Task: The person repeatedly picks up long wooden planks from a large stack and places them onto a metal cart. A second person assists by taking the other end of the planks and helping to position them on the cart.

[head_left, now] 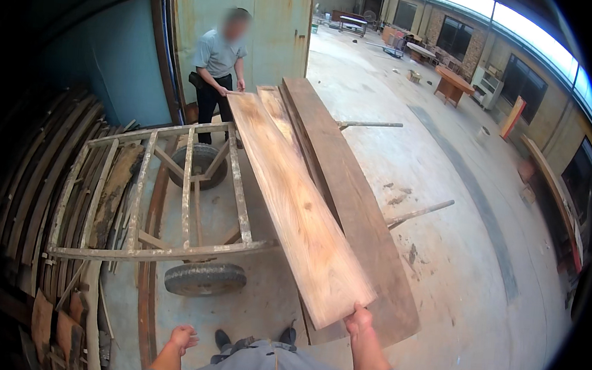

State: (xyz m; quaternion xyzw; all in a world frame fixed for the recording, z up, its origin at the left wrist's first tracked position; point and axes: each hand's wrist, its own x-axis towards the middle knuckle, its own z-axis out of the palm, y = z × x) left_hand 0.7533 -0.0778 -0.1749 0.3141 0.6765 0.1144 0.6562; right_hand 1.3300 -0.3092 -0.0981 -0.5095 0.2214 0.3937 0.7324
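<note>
Right hand [360, 320] gripping plank [294, 206]

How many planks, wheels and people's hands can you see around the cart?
Planks lying on the cart frame: 3 (top plank, middle plank, dark plank)
Wheels: 2 (near wheel, far wheel)
Own hands: 2 (left hand free, right hand gripping the top plank)
Total: 7

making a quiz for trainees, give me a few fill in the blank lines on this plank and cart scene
1. The right hand holds the near end of the top ____.
2. The left hand holds ____.
3. The far end of the light plank is held by another ____.
4. The metal cart rolls on two rubber ____.

Missing words: plank; nothing; person; tyres
</note>
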